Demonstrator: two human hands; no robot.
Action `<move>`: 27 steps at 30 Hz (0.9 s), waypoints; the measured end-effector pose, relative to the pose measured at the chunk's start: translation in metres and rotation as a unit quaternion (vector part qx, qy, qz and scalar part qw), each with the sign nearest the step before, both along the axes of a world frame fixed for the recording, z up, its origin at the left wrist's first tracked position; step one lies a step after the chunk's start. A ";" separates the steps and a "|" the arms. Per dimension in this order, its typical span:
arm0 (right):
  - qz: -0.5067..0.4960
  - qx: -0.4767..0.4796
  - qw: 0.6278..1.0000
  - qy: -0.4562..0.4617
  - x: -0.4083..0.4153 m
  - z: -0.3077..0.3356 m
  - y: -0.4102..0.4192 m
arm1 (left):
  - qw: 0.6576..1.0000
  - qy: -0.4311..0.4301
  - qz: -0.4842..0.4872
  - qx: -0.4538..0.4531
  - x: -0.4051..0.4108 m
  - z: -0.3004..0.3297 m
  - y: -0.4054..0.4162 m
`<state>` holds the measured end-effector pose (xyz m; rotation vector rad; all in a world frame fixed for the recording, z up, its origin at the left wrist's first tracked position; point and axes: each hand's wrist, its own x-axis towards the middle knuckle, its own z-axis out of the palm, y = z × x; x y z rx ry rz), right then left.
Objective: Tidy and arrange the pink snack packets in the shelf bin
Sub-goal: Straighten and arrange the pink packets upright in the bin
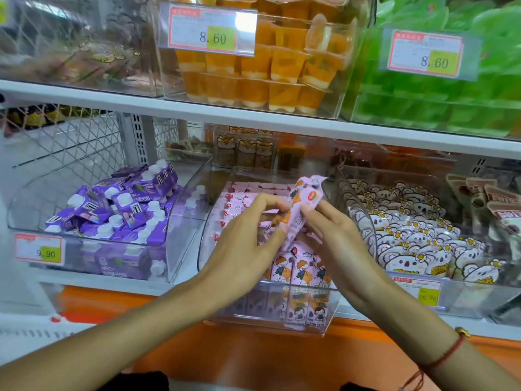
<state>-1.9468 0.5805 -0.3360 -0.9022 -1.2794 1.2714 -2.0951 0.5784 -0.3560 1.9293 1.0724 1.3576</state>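
A clear plastic shelf bin [270, 324] in the middle of the lower shelf holds several pink snack packets [303, 273] printed with a cartoon child. Some stand upright at the front, others lie in rows at the back [239, 197]. Above the bin, one pink packet [306, 197] is tilted upward to the right. My left hand [248, 238] pinches its lower part from the left. My right hand [335, 241] pinches it from the right. Both hands cover the middle of the bin.
A clear bin of purple drink cartons [118, 210] stands to the left, a bin of koala-print packets [417, 244] to the right. The shelf above carries orange jelly cups [270, 71] and green jelly cups [439, 103]. An orange ledge [253, 356] runs below.
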 end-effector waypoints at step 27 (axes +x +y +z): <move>-0.044 0.099 0.985 -0.135 0.008 0.001 -0.002 | 0.967 -0.133 -0.039 -0.213 -0.003 0.020 -0.003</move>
